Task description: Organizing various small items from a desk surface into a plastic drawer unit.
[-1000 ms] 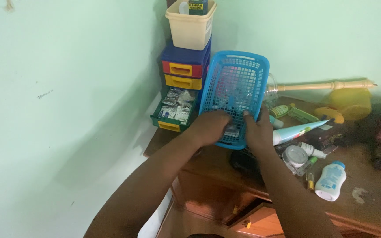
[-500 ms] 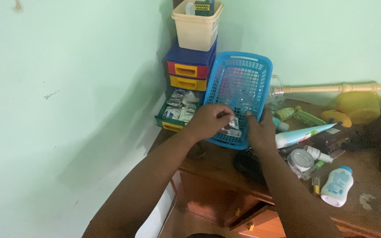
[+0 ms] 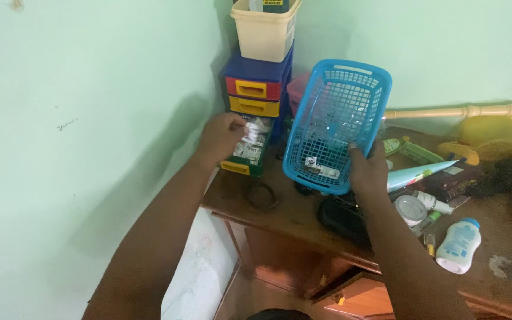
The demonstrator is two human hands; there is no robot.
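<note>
Wooden desk [image 3: 291,216], left hand [image 3: 223,137] moved to drawer [image 3: 249,149]

One head-worn camera looks steeply down and forward from close above the person's arms, facing a room corner where the wooden desk [image 3: 280,216] meets the pale green walls [image 3: 90,118].

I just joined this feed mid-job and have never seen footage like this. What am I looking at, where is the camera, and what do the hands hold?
There is no machine: a person works with bare hands, filmed by a camera on their head looking down. The right hand grips the tilted blue basket, with small packets at its low end. The left hand holds small packets at the open green drawer of the coloured drawer stack. The wooden table also carries a white bottle, tubes and jars.
</note>
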